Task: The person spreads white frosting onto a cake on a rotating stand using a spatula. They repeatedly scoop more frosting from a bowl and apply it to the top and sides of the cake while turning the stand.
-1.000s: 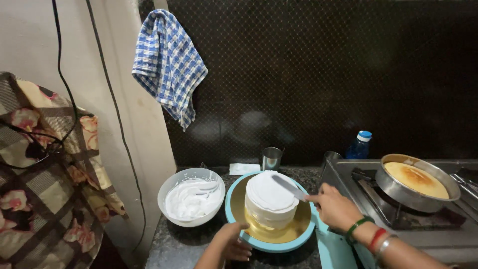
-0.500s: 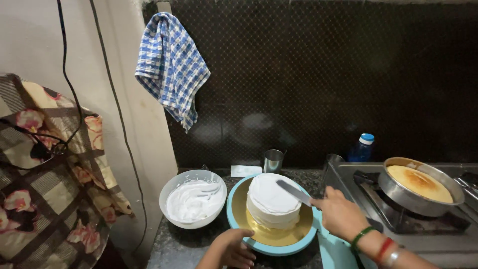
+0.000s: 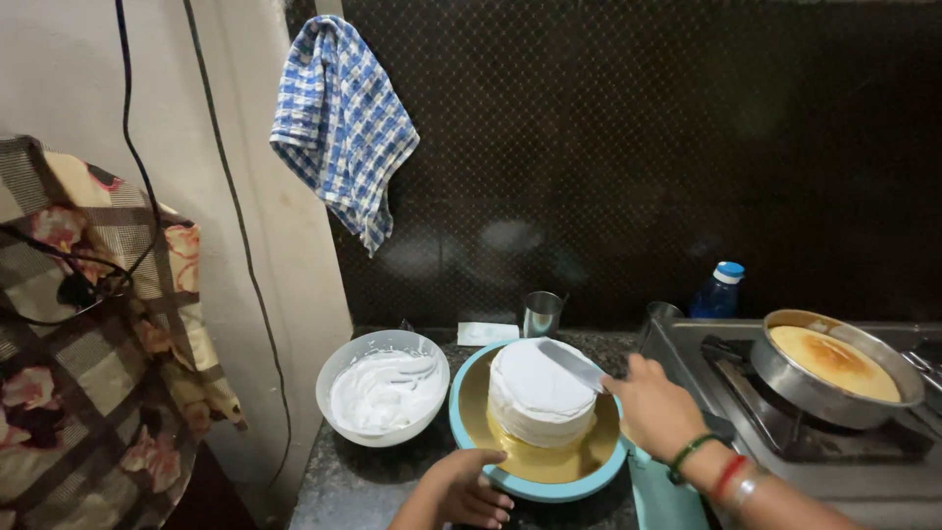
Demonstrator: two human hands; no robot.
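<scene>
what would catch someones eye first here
The white frosted cake on its turntable, low in the middle, with the right hand laying a spatula across it. Beside it sits a bowl of cream, and a blue checked towel hangs above.

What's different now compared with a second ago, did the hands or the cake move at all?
Little changed. The right hand keeps the spatula laid on the white cake, the blade shifting slightly across the top. The left hand stays at the front rim of the blue turntable. The bowl of cream, the pan on the stove and the checked towel did not move; only the camera view shifted a little.
</scene>
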